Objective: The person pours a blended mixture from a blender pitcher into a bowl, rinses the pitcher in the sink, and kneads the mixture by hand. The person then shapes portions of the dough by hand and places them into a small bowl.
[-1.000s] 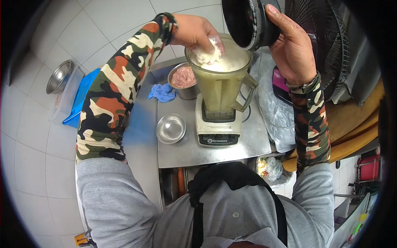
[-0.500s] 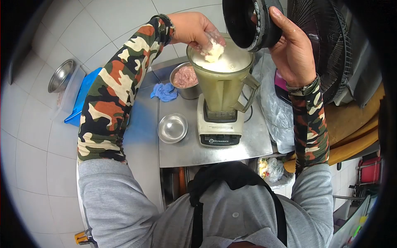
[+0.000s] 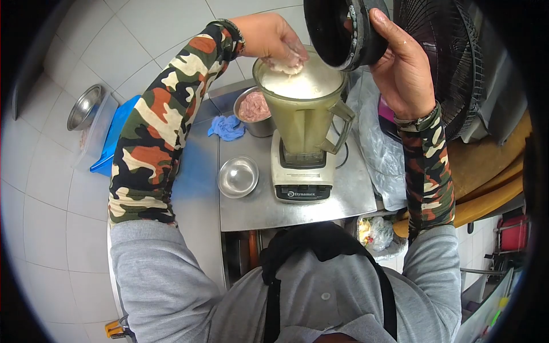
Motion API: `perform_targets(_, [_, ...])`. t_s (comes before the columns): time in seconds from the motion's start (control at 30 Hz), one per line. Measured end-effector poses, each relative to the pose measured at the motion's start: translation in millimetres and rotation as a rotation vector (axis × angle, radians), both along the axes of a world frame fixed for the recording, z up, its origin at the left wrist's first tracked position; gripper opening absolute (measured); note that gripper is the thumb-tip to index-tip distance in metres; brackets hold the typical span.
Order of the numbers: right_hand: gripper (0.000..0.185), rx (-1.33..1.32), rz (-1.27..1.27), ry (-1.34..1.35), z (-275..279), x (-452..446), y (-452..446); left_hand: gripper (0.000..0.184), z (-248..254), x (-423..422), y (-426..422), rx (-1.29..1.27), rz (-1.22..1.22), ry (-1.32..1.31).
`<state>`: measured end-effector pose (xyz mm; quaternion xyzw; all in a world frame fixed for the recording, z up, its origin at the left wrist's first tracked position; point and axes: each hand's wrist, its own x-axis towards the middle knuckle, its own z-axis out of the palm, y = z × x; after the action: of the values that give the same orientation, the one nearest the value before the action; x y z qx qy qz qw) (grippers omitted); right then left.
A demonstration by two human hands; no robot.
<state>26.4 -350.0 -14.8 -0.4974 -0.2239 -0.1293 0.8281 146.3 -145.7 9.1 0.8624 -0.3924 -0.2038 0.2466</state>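
My left hand (image 3: 273, 41) is closed on a pale, pasty clump (image 3: 289, 67) over the left rim of the blender jar. Whitish residue coats its fingers. The blender jar (image 3: 294, 114) stands upright on its cream base (image 3: 303, 182), with a pale frothy liquid (image 3: 306, 83) near its top. Raised at the right of the jar's mouth, my right hand (image 3: 406, 74) grips a black blender lid (image 3: 334, 31), tilted so that its hollow side shows. Some of my right fingers are hidden behind the lid.
Left of the blender are a metal pot of pink ground meat (image 3: 255, 107), a crumpled blue cloth (image 3: 227, 127) and a small metal bowl (image 3: 238, 177). A clear plastic bag (image 3: 380, 154) lies to the right, near a black fan (image 3: 443, 63).
The clump has shifted slightly up and left with my left fingers, and less of it shows now. The lid has moved a little to the left. The jar leans slightly further left in view.
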Motion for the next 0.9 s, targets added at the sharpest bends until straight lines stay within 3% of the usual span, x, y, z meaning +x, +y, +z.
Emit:
perform_targets(0.1, [0.025, -0.008, -0.051, 0.011, 1, -1, 3, 0.044, -4, -5, -2, 0.206, -0.216, -0.040])
perform_targets(0.23, [0.026, -0.015, 0.014, 0.012, 2, 1, 3, 0.050, -3, -32, -13, 0.424, -0.161, -0.283])
perform_targets(0.4, [0.027, -0.029, 0.054, -0.029, -4, 14, -5, 0.047, 6, -38, -17, 0.601, -0.138, -0.287])
perform_targets(0.53, [0.029, -0.037, 0.100, -0.051, -3, 16, -4, 0.045, 19, -31, -1, 0.405, -0.165, -0.136])
perform_targets(0.6, [0.029, -0.030, 0.107, -0.054, -1, 16, -6, 0.045, 19, -36, -1, 0.424, -0.087, -0.232])
perform_targets(0.73, [0.028, -0.030, 0.151, -0.018, 3, 13, -3, 0.026, 13, -41, 3, 0.123, -0.007, -0.493])
perform_targets(0.9, [0.029, -0.059, 0.171, -0.013, 2, 18, 4, 0.021, -8, -44, 13, 0.005, -0.017, -0.436])
